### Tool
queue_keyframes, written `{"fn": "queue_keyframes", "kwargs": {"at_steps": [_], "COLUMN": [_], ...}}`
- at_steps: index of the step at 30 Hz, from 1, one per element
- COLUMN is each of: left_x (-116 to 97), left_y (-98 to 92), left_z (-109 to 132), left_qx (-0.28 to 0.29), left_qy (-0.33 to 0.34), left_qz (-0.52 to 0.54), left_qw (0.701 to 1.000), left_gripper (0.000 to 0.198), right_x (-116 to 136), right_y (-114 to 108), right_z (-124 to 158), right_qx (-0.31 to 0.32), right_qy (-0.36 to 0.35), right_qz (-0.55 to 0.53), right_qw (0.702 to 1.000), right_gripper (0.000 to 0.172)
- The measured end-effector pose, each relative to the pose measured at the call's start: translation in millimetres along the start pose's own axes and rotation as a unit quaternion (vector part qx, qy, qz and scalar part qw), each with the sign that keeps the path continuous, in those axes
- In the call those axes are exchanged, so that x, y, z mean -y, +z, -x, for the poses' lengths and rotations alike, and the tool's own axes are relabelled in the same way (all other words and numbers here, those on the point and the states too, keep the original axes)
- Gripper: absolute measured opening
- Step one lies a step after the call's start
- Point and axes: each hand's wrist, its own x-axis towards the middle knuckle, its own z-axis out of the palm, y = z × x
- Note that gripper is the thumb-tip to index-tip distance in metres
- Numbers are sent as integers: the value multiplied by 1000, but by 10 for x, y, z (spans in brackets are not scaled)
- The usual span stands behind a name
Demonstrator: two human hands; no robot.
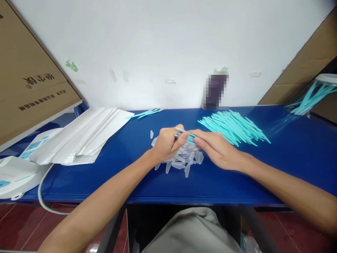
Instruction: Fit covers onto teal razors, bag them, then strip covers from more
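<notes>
Several thin turquoise sticks (191, 137) are held between my two hands, above the middle of the blue table. My left hand (168, 141) is closed around their left ends, thumb pressed on top. The fingers and thumb of my right hand (217, 147) pinch the right ends. Beneath both hands lies a heap of small translucent plastic caps (181, 163), partly hidden by the left hand. Just beyond my right hand spreads a large pile of the same turquoise sticks (234, 127).
A few turquoise sticks (147, 113) lie near the wall. To the left are white plastic bags (79, 135), a white device (21, 175) with a cable, and a cardboard box (34, 77). A clear container of sticks (312, 96) lies at right. A phone-like pixelated object (215, 91) leans on the wall.
</notes>
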Motion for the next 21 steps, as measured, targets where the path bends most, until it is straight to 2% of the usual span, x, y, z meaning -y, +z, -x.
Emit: {"fn": "queue_keyframes", "kwargs": {"at_steps": [4, 9, 18, 21], "left_x": [-6, -3, -80, -98], "left_y": [8, -17, 68, 80], "left_z": [4, -2, 3, -10], "left_qx": [-27, -30, -42, -48], "left_qy": [6, 8, -111, -100], "left_qz": [2, -13, 44, 50], "left_qw": [1000, 999, 992, 993], "left_gripper": [44, 43, 52, 51], "right_x": [-11, -1, 55, 72], "right_y": [7, -11, 35, 40], "right_z": [6, -5, -6, -13], "right_qx": [-9, 9, 11, 10], "right_qy": [18, 41, 64, 74], "right_qz": [-2, 24, 150, 166], "right_qw": [1000, 999, 987, 983], "right_gripper": [38, 38, 38, 39]}}
